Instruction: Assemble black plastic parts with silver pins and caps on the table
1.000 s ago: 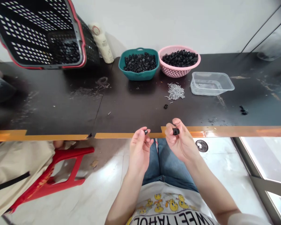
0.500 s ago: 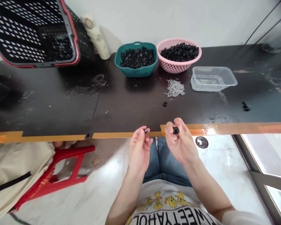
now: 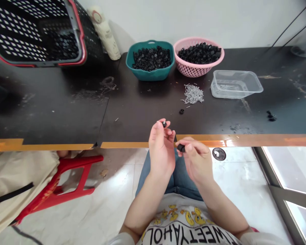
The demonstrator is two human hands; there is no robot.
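Just raised a pale-tipped black part (image 3: 164,124) in the tight pinch of the left hand (image 3: 162,148), ahead of the right hand (image 3: 198,158), now lowered and pinched round a black piece (image 3: 181,148), apparently leaving both unjoined

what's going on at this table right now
A person works with both hands near the taped front edge of a dark table. The left hand pinches a small black part with a pale pin-like tip showing; the right hand, close by, grips a black piece. Beyond them lie a loose pile of silvery pins, a clear tub, and teal and pink baskets filled with black parts.
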